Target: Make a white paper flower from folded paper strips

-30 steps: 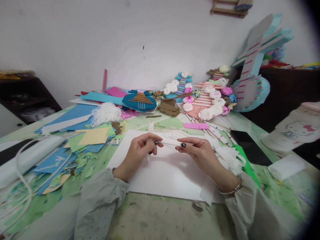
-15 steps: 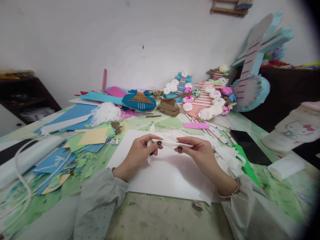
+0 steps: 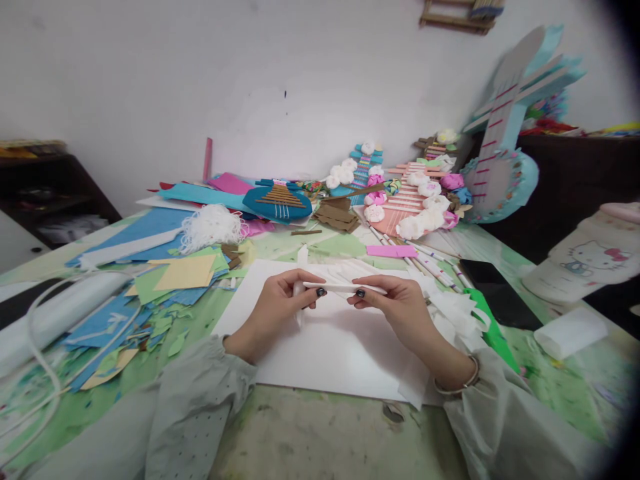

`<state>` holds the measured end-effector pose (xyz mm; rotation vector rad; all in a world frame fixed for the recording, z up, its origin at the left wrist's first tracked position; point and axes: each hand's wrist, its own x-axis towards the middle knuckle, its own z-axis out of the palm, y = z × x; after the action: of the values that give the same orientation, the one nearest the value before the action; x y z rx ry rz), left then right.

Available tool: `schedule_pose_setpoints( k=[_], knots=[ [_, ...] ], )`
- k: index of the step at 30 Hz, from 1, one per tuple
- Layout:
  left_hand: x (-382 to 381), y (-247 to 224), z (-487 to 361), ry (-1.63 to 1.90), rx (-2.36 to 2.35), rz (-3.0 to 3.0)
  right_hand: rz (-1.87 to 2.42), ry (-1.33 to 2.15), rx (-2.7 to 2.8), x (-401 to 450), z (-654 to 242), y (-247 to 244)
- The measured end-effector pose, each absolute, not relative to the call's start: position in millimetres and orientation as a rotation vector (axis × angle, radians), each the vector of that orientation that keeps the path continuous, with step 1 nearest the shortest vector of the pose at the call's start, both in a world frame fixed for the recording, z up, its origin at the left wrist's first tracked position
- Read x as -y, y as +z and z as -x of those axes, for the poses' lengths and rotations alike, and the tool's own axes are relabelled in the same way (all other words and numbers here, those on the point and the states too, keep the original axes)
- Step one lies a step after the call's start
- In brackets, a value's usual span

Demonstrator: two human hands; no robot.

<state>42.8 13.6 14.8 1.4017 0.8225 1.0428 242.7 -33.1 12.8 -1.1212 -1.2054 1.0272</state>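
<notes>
Between my two hands a narrow white paper strip [image 3: 339, 289] is stretched level, its long edge folded or rolled over. My left hand [image 3: 280, 297] pinches its left end between thumb and fingers. A white tail [image 3: 301, 255] of paper stands up beside those fingers and hangs below them; whether it belongs to the same strip I cannot tell. At the other end my right hand [image 3: 397, 307] pinches the strip with thumb and forefinger. Both hands are above a white sheet [image 3: 320, 360] on the table. Pale crumpled paper [image 3: 450, 313] lies just right of my right hand.
Paper scraps [image 3: 187, 272] and a tangle of white string [image 3: 213, 228] lie to the left. Decorated paper guitars [image 3: 277, 202] stand along the wall. Several pens [image 3: 433, 263], a black phone [image 3: 500, 293], a white roll [image 3: 570, 333] and a cartoon-cat cup [image 3: 585, 257] are on the right.
The strip between my fingers now looks narrower and straighter, with its edge turned over. Both hands stay in almost the same place and keep their pinch.
</notes>
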Motion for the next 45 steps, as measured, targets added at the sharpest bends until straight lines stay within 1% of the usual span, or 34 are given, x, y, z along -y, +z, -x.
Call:
schedule_pose_setpoints(
  k=[3, 5, 9, 11, 16, 19, 23, 34, 36, 38, 41, 43, 45],
  knots=[
    [-14, 15, -42, 1.063, -0.808, -1.360, 1.152, 0.956, 1.273, 33, -244, 11],
    [-14, 14, -41, 1.072, -0.793, -1.345, 1.193, 0.846, 1.387, 34, -246, 10],
    [-15, 14, -40, 1.085, -0.780, -1.394, 1.284, 0.429, 1.740, 35, -249, 10],
    [-14, 16, -41, 1.070, -0.792, -1.453, 1.240, 0.236, 1.865, 35, -249, 12],
    [-8, 22, -44, 1.010, -0.840, -1.594, 1.051, -0.053, 2.061, 38, -241, 18],
    [-4, 24, -45, 1.010, -0.831, -1.604, 1.055, -0.168, 2.073, 42, -236, 19],
    [-3, 23, -46, 1.018, -0.837, -1.608, 1.081, -0.192, 2.039, 46, -232, 19],
    [-4, 16, -47, 1.020, -0.772, -1.608, 1.269, 0.084, 1.981, 47, -228, 20],
    [-5, 17, -47, 1.021, -0.771, -1.593, 1.326, 0.252, 1.914, 47, -227, 21],
    [-5, 18, -47, 1.013, -0.780, -1.594, 1.349, 0.539, 1.758, 46, -227, 22],
    [-4, 19, -46, 0.971, -0.822, -1.665, 1.231, 0.977, 1.459, 44, -225, 23],
    [-3, 19, -46, 0.936, -0.849, -1.762, 1.126, 1.146, 1.322, 43, -224, 23],
    [-2, 18, -46, 0.933, -0.858, -1.910, 1.054, 1.242, 1.245, 43, -223, 22]
  ],
)
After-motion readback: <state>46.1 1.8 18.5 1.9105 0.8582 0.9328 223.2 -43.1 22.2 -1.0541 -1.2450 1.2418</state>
